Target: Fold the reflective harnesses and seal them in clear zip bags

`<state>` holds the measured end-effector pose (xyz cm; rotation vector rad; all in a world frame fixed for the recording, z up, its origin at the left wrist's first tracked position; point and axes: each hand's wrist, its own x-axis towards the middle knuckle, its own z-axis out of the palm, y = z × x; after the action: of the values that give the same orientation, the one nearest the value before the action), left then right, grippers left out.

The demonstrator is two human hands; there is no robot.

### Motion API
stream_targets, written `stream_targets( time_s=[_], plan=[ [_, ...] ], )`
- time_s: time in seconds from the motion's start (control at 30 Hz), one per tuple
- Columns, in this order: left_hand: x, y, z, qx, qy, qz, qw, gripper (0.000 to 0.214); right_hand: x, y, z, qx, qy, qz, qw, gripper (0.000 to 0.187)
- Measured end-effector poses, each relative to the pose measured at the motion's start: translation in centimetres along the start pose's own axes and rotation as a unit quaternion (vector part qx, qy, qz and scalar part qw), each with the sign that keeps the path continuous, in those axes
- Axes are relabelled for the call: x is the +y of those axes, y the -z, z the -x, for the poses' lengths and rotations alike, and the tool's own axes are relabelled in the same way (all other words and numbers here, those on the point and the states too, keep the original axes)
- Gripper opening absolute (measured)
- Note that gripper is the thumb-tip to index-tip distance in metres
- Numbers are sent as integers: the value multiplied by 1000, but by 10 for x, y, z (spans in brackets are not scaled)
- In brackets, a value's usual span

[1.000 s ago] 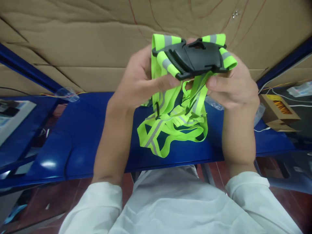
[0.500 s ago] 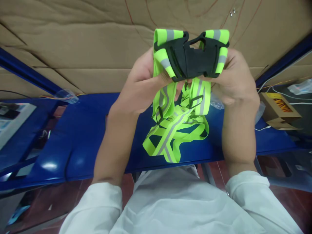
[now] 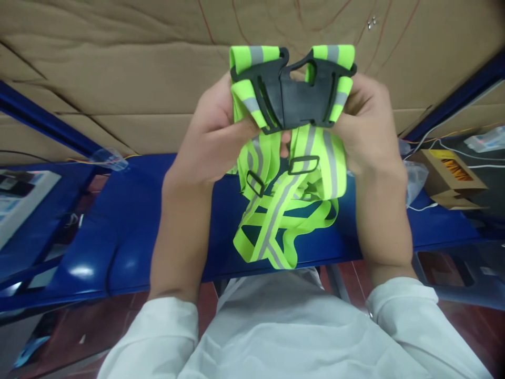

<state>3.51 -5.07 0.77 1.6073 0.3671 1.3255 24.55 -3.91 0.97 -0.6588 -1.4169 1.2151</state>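
Observation:
Up in front of me is a black side-release buckle (image 3: 305, 97), its two halves joined, with yellow-green webbing threaded through both ends. My left hand (image 3: 213, 134) grips the strap and buckle at the left end, thumb along the lower edge. At the right end my right hand (image 3: 369, 123) is closed on the same harness, its fingertips partly hidden behind. Below the buckle hangs the reflective strap harness (image 3: 280, 210), yellow-green with grey stripes. Two black slider loops (image 3: 303, 165) show on its straps. The lower loops droop over the blue table and partly overlap one another.
The blue table (image 3: 138, 221) spans the front, with a cardboard-covered wall (image 3: 158, 68) behind. An opened cardboard box (image 3: 450, 176) and a clear plastic bag (image 3: 416, 181) lie at right. A clear plastic cup (image 3: 109, 158) rests at back left. Blue frame posts (image 3: 51, 121) stand on both sides.
Both hands have shifted slightly left with the buckle. The hanging straps have swung and spread, so the slider loops show more plainly. The buckle stays joined.

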Motion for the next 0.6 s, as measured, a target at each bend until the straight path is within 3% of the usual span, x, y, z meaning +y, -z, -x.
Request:
stream_targets(
  time_s=[0.1, 0.2, 0.43, 0.6],
  plan=[
    [1, -4, -1, 87, 42, 4, 995, 17, 18, -5, -7, 11, 45, -2, 999, 36],
    [-2, -13, -3, 162, 58, 28, 985, 25, 23, -9, -7, 17, 7, 3, 1000, 31],
    [-8, -10, -6, 173, 18, 22, 985, 19, 2, -13, 1, -68, -68, -60, 994, 23],
    [-14, -12, -7, 166, 28, 4, 986, 22, 14, -15, 0, -25, -22, -26, 999, 24]
  ],
)
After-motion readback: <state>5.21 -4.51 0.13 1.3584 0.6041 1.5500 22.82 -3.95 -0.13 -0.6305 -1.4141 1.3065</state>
